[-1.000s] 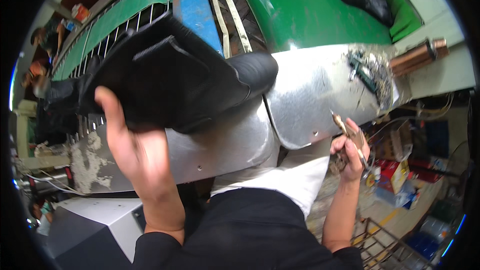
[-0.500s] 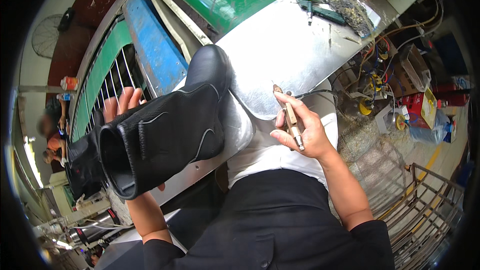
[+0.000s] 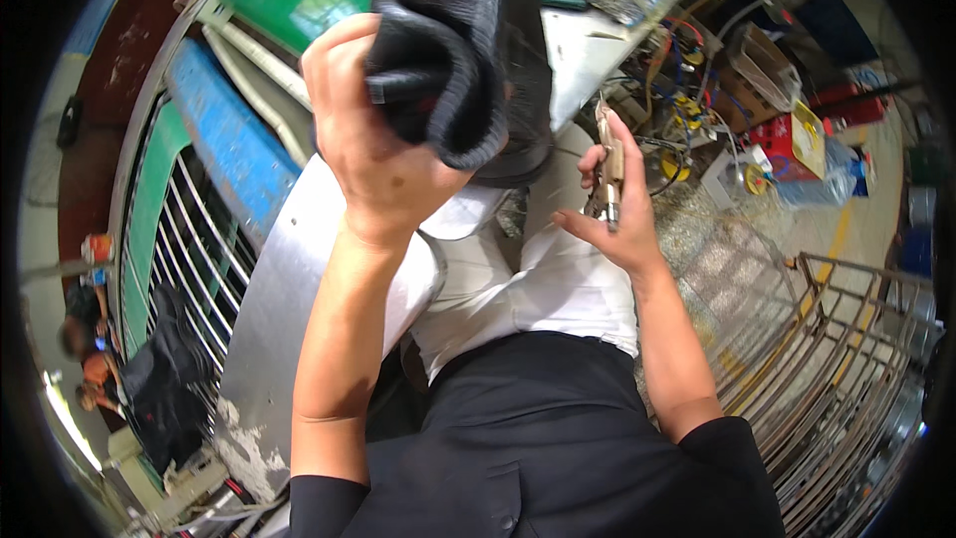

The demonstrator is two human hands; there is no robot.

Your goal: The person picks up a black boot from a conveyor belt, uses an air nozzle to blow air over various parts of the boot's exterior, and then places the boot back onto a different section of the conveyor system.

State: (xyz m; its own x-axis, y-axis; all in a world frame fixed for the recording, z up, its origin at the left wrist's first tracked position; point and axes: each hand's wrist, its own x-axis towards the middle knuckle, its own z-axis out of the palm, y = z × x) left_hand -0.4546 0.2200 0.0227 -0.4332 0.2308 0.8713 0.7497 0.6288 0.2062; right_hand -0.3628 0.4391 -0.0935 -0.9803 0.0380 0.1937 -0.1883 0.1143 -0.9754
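Black boot gripped by left hand, shaft opening toward camera; right hand fingers closed around upright hand tool.

Black sleeves pushed up past the elbows, forearms bare. Black top over the torso. White trousers below. No gloves, rings or watch on either wrist.

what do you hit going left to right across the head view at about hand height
blue slat → left hand gripping the black boot → right hand holding a small tan tool → red box
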